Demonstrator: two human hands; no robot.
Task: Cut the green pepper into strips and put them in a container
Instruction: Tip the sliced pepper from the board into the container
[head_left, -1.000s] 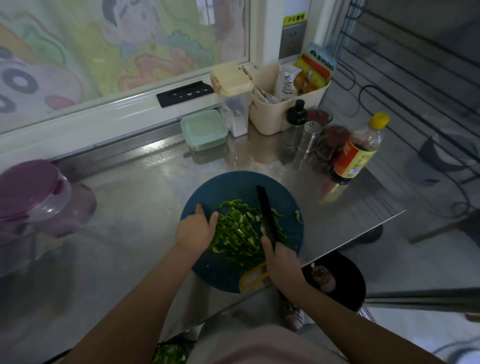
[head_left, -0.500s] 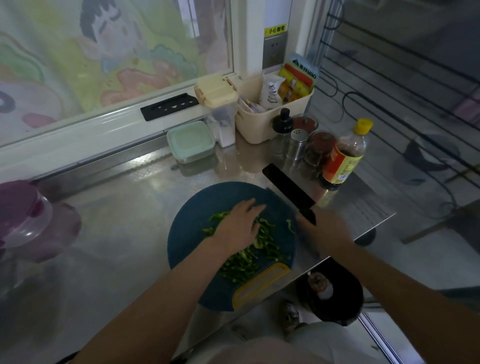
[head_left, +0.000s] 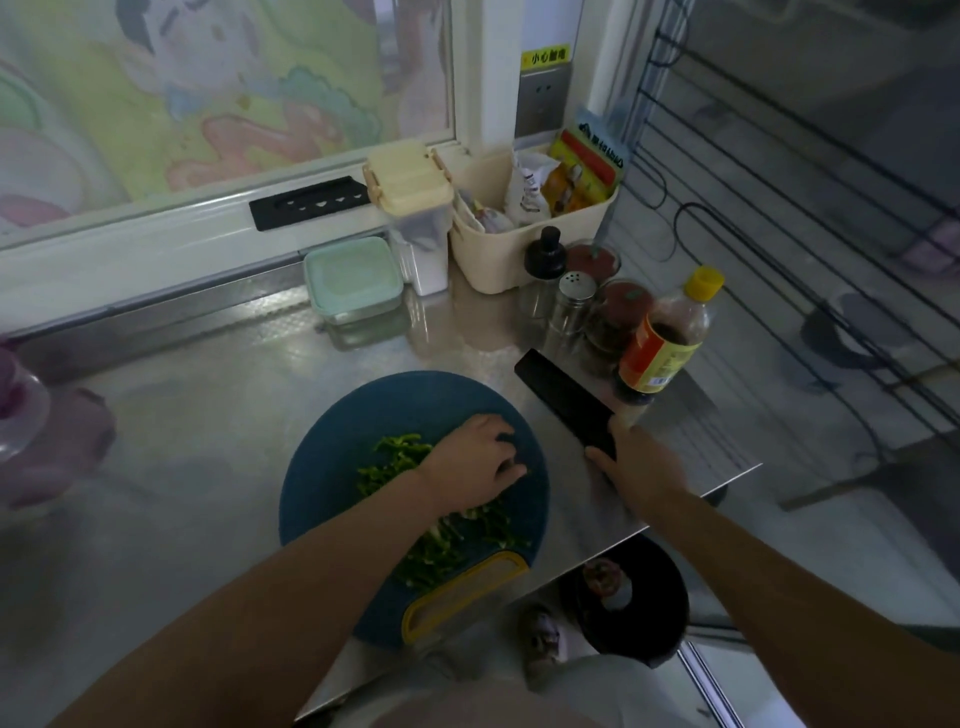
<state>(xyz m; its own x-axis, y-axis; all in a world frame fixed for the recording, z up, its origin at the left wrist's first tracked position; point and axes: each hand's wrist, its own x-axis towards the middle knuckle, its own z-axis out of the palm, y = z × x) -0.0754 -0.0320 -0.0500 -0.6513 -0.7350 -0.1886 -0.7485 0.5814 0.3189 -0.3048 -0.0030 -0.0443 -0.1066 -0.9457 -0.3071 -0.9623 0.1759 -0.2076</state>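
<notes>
- Green pepper strips (head_left: 397, 460): a loose heap on the blue cutting board (head_left: 358, 410), which sits on the desk (head_left: 208, 441). The heap runs from far left toward the near edge, with single strips lying in mixed directions.
- Handling, judged: light, limp and damp, so apt to scatter. Better scooped up as a bunch than pinched singly.
- Left hand (head_left: 475, 465): lies on the heap with fingers bent down. Whether they grip any strips cannot be told.
- Right hand (head_left: 641, 467): fingers wrapped round the knife (head_left: 563, 402) handle. The blade is off the board, pointing away and leftward.
</notes>
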